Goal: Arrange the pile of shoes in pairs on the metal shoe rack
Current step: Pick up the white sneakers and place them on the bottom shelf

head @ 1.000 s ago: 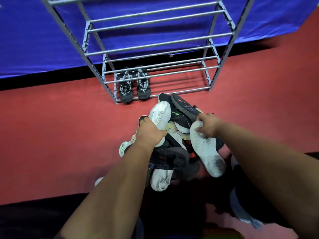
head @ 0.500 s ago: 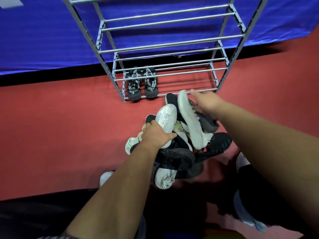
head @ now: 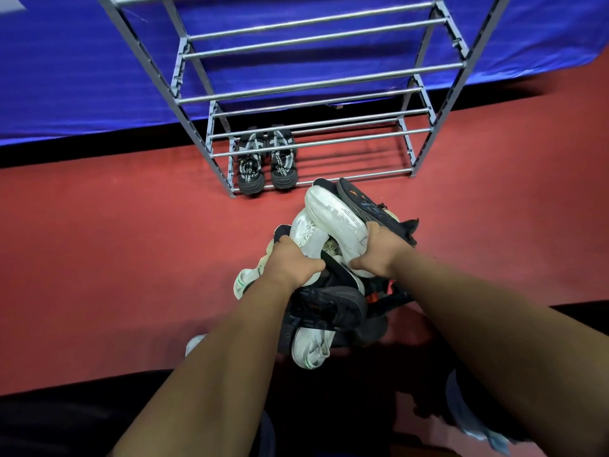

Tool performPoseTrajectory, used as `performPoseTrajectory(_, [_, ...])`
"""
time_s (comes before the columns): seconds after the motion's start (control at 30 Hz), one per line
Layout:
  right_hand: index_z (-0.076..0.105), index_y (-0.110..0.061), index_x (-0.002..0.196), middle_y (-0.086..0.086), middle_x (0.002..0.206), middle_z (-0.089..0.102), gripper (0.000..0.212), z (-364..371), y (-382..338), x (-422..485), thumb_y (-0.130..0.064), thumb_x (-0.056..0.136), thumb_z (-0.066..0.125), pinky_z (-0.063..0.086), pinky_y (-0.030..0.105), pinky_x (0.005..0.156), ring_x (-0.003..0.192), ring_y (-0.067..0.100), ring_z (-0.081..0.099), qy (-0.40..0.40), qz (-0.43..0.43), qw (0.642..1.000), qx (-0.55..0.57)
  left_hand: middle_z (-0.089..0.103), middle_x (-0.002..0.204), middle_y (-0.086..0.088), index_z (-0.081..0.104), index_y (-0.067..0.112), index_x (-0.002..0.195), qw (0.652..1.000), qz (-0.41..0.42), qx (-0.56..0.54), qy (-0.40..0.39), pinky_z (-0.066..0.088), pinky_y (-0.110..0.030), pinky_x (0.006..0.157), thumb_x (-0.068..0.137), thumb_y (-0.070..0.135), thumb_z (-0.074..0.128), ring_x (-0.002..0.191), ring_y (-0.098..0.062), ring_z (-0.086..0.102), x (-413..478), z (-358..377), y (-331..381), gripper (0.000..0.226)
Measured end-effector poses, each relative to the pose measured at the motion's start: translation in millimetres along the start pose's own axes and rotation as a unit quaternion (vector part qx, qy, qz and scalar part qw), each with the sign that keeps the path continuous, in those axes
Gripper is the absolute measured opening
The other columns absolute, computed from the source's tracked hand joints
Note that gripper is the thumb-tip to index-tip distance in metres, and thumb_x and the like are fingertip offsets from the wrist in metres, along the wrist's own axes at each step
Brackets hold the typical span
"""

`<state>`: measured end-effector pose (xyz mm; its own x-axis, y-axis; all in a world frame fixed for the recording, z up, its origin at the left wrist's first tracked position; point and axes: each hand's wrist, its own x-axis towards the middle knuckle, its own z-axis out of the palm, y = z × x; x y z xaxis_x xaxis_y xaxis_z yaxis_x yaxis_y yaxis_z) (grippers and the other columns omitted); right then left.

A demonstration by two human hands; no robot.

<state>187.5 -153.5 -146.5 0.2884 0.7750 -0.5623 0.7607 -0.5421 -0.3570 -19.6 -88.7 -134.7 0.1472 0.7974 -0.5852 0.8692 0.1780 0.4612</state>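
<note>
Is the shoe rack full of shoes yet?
No, nearly empty. The shoe rack holds just one black pair on its bottom shelf; the upper bars are bare.

I see a grey metal rack [head: 324, 82] at twelve o'clock on my red floor [head: 99, 258], blue cloth [head: 66, 61] behind. On its lowest bars, black shoes with white patterning [head: 267, 163]. In the pile, white sneakers [head: 333, 222] over black ones [head: 329, 305].
</note>
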Motion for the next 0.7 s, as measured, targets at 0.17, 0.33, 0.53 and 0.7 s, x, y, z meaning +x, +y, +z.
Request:
performPoseTrajectory(0.17, [0.043,-0.008,0.139,0.014,0.140,0.045,0.073,-14,0,2,-0.028,0.079,0.081,0.050,0.039,0.086,0.113,0.035,0.060,0.085,-0.018,0.996,0.018,0.049,0.135,-0.005,0.044,0.013,0.139,0.995,0.048,-0.026,0.085,0.054,-0.048,0.101,0.064,0.037,0.078,0.125,-0.030,0.052,-11,3,0,0.086])
performPoseTrajectory(0.33, [0.049,-0.008,0.132,0.008,0.131,0.041,0.062,-18,0,1,-0.023,0.081,0.080,0.055,0.048,0.092,0.106,0.038,0.059,0.167,0.013,0.982,0.090,0.038,0.152,-0.004,0.026,0.013,0.161,0.985,0.076,-0.047,0.144,0.044,-0.044,0.112,0.076,0.031,0.080,0.142,-0.030,0.037,-16,5,1,0.102])
performPoseTrajectory(0.53, [0.047,-0.005,0.131,0.011,0.134,0.041,0.068,-13,10,1,-0.028,0.079,0.084,0.052,0.048,0.097,0.118,0.039,0.053,0.163,0.067,0.979,0.101,0.031,0.163,-0.003,0.019,0.016,0.166,0.983,0.092,-0.065,0.145,0.038,-0.045,0.119,0.078,0.034,0.086,0.152,-0.027,0.031,-13,7,-6,0.112])
performPoseTrajectory(0.7, [0.042,-0.004,0.141,0.013,0.140,0.041,0.082,-10,9,3,-0.036,0.078,0.085,0.049,0.046,0.098,0.125,0.039,0.049,0.136,0.083,0.985,0.060,0.033,0.162,-0.003,0.024,0.021,0.162,0.988,0.079,-0.078,0.104,0.041,-0.052,0.119,0.072,0.041,0.084,0.150,-0.028,0.036,-8,13,-5,0.111])
